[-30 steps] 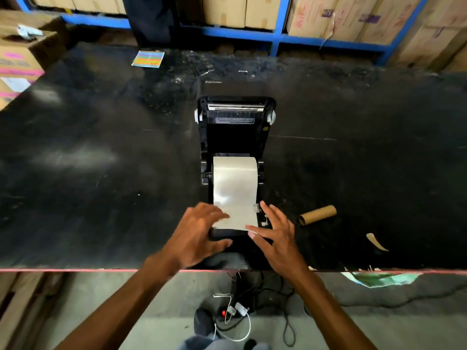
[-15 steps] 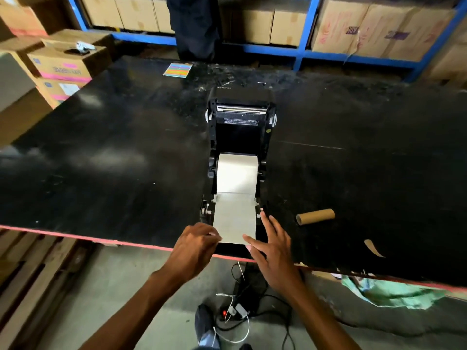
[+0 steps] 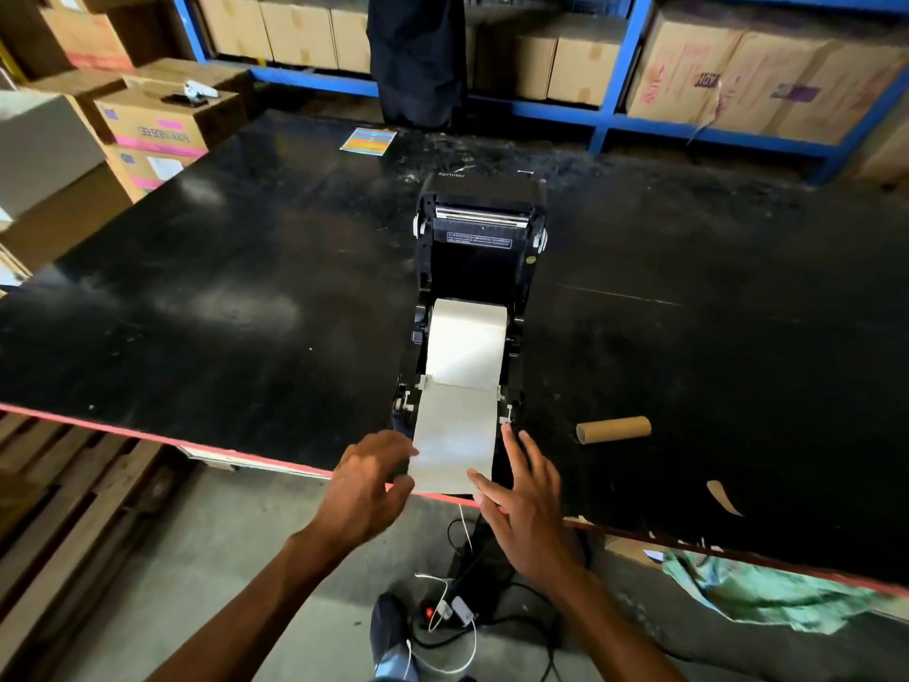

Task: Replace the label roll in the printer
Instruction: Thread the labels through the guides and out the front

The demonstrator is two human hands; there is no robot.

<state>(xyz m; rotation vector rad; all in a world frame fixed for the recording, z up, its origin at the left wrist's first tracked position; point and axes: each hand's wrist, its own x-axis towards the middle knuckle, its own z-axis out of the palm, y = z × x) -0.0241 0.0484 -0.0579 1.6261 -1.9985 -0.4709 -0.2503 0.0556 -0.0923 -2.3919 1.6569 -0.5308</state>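
The black label printer [image 3: 482,268] stands on the black table [image 3: 246,312] with its lid tilted up and back. A white label roll [image 3: 467,342] sits in its bay. From the roll a loose strip [image 3: 455,435] runs forward over the printer's front to the table edge. My left hand [image 3: 369,484] hovers at the strip's left edge, fingers loosely curled and apart. My right hand [image 3: 526,499] is spread at the right edge, its thumb resting on the strip's lower corner. An empty cardboard core [image 3: 615,429] lies to the right of the printer.
A torn paper scrap [image 3: 723,497] lies near the front right edge. A colourful sheet [image 3: 369,140] is at the table's far side, where a person in dark clothing [image 3: 418,56] stands. Cardboard boxes [image 3: 157,120] are stacked left. Cables [image 3: 442,612] and green cloth [image 3: 762,593] lie below.
The strip has been drawn further out of the printer, down to the table edge. Both hands have pulled back toward me, and my left hand has loosened from the strip's edge.
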